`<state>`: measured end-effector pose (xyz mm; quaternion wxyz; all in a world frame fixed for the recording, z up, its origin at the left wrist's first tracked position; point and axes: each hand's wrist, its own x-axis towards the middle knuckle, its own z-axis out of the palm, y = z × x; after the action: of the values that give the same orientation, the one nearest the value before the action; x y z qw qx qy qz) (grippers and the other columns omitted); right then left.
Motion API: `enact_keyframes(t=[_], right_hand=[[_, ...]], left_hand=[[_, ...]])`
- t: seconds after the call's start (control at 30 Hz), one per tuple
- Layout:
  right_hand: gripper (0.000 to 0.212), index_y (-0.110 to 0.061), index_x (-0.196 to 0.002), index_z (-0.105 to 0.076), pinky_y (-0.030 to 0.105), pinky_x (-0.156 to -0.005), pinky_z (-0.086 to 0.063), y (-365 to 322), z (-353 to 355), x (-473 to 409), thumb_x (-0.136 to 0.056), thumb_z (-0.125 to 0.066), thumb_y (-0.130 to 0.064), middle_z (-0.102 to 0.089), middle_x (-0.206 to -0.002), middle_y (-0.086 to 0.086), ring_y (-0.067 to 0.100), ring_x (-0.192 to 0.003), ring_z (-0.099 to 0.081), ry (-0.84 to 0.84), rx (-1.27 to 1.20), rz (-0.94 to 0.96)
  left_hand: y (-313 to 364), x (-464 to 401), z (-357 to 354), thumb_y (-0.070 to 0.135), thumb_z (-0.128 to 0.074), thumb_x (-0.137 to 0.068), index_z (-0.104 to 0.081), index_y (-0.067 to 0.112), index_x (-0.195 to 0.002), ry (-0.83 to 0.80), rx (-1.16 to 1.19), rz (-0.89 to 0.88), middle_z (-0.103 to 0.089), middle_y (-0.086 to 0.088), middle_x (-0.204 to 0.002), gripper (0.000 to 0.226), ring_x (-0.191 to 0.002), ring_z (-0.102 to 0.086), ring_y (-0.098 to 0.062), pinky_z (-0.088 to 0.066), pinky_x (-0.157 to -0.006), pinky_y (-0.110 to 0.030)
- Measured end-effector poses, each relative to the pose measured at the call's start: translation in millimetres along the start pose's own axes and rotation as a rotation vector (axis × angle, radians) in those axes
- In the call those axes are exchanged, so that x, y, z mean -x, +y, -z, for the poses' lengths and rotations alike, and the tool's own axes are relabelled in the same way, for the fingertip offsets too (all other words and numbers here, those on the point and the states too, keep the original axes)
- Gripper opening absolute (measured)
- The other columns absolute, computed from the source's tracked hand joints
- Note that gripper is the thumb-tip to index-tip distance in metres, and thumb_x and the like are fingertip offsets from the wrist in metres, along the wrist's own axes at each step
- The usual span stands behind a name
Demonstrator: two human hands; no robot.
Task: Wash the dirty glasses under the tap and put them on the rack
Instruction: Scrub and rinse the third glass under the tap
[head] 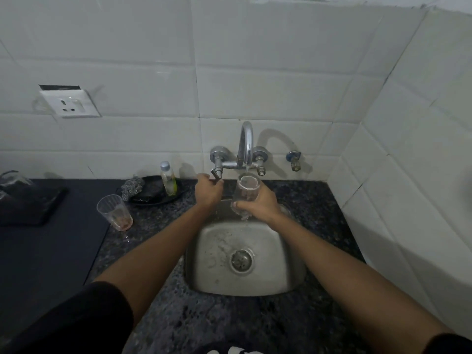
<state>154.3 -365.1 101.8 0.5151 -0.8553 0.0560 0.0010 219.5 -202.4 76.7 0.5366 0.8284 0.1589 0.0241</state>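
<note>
My right hand (258,201) grips a clear glass (245,190) upright under the spout of the chrome tap (245,146), and water runs into it. My left hand (208,191) holds the tap's left handle (215,173) with curled fingers. A second glass (115,212), with reddish dregs at its bottom, stands on the granite counter left of the steel sink (286,251). On the far left, a dark tray or rack (38,203) lies on the counter with clear glassware (12,181) on it, partly cut off by the frame edge.
A black dish (153,198) behind the dirty glass holds a steel scrubber (132,189) and a small soap bottle (168,178). A spare valve (295,160) sticks out of the tiled wall right of the tap. A wall socket (70,103) sits upper left. A tiled side wall closes the right.
</note>
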Motion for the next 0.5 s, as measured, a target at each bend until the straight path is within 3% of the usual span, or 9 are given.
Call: enact_keyframes(t=[0.13, 0.3, 0.5], right_hand=[[0.072, -0.018, -0.128, -0.063, 0.026, -0.088, -0.057, 0.5, 2.3, -2.2, -0.064, -0.095, -0.021, -0.073, -0.11, -0.005, 0.01, -0.099, -0.07, 0.023, 0.032, 0.016], [0.068, -0.02, -0.125, -0.063, 0.027, -0.088, -0.058, 5.1, 6.8, -5.1, -0.065, -0.095, -0.021, -0.073, -0.109, -0.006, 0.009, -0.098, -0.07, -0.022, 0.071, 0.042], [0.072, -0.022, -0.128, -0.063, 0.034, -0.092, -0.059, 14.6, 8.1, -9.3, -0.063, -0.095, -0.026, -0.074, -0.111, -0.008, 0.008, -0.101, -0.071, -0.029, 0.099, 0.078]], left_hand=[[7.3, -15.3, -5.2, 0.026, -0.065, -0.098, -0.055, -0.001, -0.13, -0.037, -0.06, 0.044, -0.067, -0.017, -0.118, 0.043, -0.108, -0.065, -0.031, -0.047, -0.079, -0.035], [9.4, -33.1, -13.4, 0.026, -0.058, -0.103, -0.066, -0.006, -0.109, -0.029, -0.194, -0.016, -0.07, -0.023, -0.108, 0.034, -0.102, -0.066, -0.039, -0.039, -0.07, -0.035], [15.1, -29.5, -18.2, 0.012, -0.056, -0.1, -0.065, -0.004, -0.109, 0.033, -0.358, -0.106, -0.069, -0.023, -0.108, 0.021, -0.1, -0.065, -0.04, -0.039, -0.072, -0.035]])
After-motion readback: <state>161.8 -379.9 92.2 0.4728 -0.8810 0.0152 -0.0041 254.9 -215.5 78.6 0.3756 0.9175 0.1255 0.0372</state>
